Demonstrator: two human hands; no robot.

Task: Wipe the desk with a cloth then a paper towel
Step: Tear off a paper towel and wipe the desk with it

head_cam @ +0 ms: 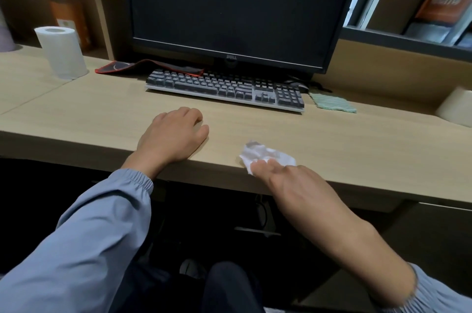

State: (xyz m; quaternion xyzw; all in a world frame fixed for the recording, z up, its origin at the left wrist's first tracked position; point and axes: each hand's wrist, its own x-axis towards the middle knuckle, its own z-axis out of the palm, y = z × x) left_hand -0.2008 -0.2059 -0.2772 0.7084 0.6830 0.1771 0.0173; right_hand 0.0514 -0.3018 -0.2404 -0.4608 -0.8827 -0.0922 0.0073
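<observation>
Closest to the lens, the right hand (288, 179) reaches in from below the desk edge, forearm bare with the sleeve pushed back. Its fingertips (260, 164) lie loosely spread, pressing flat on the near corner of a crumpled white paper towel (267, 155) rather than pinching it; nothing is closed around the sheet. That paper sits right at the front lip of the desk (357, 149), a little of it hanging over the edge. Across from it, the left hand (173, 134) rests on the wood with fingers curled under in a loose fist, holding nothing that I can see (it looks like a brace).

Farther out, the green cloth (332, 103) lies by itself just beside the right end of the keyboard (224, 89), well apart from both hands. A roll of paper (62, 52) stands at the far left, and the dark monitor (229, 11) rises behind the keyboard.

With the cloth set aside and paper under the fingers, this reads as the second step: the paper-towel pass. Next, the fingers would need to press down firmly enough to drag the wad along the bare strip before the keyboard, keeping it from slipping off the edge.
</observation>
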